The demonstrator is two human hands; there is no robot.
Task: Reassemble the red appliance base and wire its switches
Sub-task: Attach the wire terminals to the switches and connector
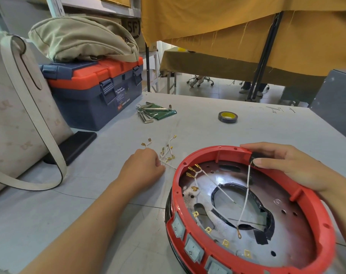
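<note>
The right hand (287, 167) holds the far rim of the red base (237, 252). Its fingers curl over the rim and its thumb presses a small black part (254, 158) there. A white wire (245, 198) hangs down from that part into the base. The base is round like a bowl and tilts up on its near side. Inside it are a shiny metal plate (295, 240), more white wires with gold clips (194, 171) and black tape around a big hole. Three switches (194, 248) sit in its near wall.

The left hand (142, 169) rests on the grey surface (108, 224), just left of the base. Its fingers are curled on a little pile of loose wires (167, 153).

Farther back lie metal hex keys (148, 113) and a roll of tape (227, 117). A blue and orange toolbox (101, 91) is closed, with a tan bag (79, 39) on top.
</note>
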